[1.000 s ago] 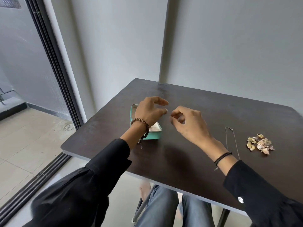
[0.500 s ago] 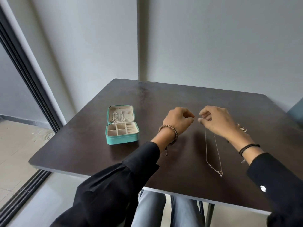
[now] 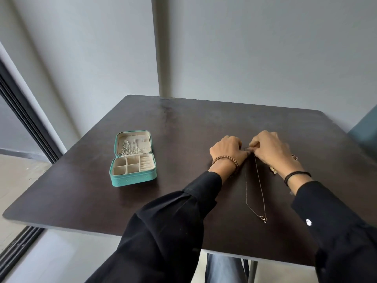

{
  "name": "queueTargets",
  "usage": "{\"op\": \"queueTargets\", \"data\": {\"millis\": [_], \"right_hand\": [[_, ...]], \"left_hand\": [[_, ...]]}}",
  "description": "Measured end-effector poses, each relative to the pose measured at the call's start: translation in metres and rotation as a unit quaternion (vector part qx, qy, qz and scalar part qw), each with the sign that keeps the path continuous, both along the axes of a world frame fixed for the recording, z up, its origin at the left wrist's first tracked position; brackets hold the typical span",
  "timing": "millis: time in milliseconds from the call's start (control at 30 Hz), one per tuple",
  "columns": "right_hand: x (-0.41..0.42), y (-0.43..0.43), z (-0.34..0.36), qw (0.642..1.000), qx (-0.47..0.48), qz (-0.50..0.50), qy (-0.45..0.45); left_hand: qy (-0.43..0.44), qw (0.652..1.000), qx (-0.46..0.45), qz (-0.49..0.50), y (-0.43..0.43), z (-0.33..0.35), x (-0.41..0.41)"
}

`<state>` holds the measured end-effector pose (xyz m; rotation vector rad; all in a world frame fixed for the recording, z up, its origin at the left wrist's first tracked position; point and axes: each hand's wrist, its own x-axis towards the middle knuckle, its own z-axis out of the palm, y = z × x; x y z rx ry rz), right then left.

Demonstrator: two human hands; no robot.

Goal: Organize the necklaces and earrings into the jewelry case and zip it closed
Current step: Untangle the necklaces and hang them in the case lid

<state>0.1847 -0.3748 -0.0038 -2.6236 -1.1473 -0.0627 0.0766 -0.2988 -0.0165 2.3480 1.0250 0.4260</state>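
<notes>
Pinching necklace (image 3: 263, 218) ends in left hand (image 3: 227, 150) and right hand (image 3: 270, 149), length trailing to 6 o'clock, open jewelry case (image 3: 132, 177) at 9 o'clock.

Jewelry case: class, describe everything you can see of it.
The case is small, rectangular, teal outside with cream lining. It lies open on the table's left side, lid tilted back. Silvery chains hang in the lid; the base has square compartments and a ridged section, all looking empty. Nothing but the table touches it.
</notes>
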Motion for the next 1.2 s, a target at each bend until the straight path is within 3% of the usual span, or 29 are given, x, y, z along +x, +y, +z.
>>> {"op": "queueTargets", "data": {"millis": [233,533,700,867,967,1067,1200], "right_hand": [[-0.008,0.0,0.003,0.999,-0.044,-0.015,-0.026],[-0.036,-0.006,0.0,0.976,-0.153,0.057,-0.145],[-0.049,-0.011,0.001,0.972,-0.162,0.068,-0.157],[-0.055,-0.019,0.004,0.997,-0.006,0.07,-0.017],[-0.057,-0.021,0.012,0.987,0.11,0.075,0.092],[-0.061,-0.021,0.021,0.954,0.203,0.089,0.204],[-0.069,-0.024,0.037,0.877,0.298,0.11,0.361]], "left_hand": [[-0.028,0.998,0.003,0.047,-0.004,-0.001,0.003],[0.044,0.996,0.084,0.001,-0.018,0.003,-0.008],[0.079,0.994,0.067,-0.024,-0.022,0.003,-0.022],[-0.079,0.991,-0.105,-0.001,-0.023,0.006,-0.042],[-0.174,0.969,-0.174,0.007,-0.02,0.01,-0.054],[-0.233,0.952,-0.2,0.016,-0.01,0.015,-0.063],[-0.246,0.928,-0.278,-0.022,0.003,0.024,-0.074]]}}
